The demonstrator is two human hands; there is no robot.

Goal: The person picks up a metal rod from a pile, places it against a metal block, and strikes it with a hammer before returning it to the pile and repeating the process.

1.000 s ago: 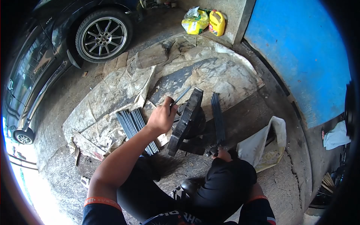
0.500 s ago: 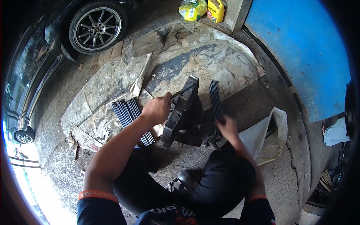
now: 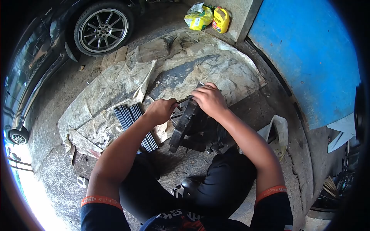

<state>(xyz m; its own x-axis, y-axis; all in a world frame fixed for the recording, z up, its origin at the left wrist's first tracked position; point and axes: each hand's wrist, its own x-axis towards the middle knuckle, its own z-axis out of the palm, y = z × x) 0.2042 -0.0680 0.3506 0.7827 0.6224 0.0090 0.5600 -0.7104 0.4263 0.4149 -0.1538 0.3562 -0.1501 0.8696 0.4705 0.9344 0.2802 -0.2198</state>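
My left hand (image 3: 160, 111) is closed around one end of a thin dark rod (image 3: 185, 99). The rod slants up to the right over a long dark metal block (image 3: 182, 129), which stands tilted between my knees and the sheet. At the block's upper end my right hand (image 3: 209, 101) has its fingers curled over the rod's far part; their exact grip is partly hidden. A row of dark rods (image 3: 133, 121) with bright lower ends lies left of the block. Another bundle of dark rods (image 3: 221, 132) lies to the right, mostly behind my right forearm.
A stained, crumpled sheet (image 3: 227, 73) covers the floor ahead. A car wheel (image 3: 103, 31) stands at the upper left. Beyond the sheet are a yellow bag (image 3: 198, 17) and a yellow jug (image 3: 221, 20). A blue panel (image 3: 304, 57) and a whitish sack (image 3: 279, 129) are on the right.
My right hand has moved from the right-hand rod bundle up and left to the block's upper end, onto the rod. My left hand keeps its hold. The view has shifted slightly.
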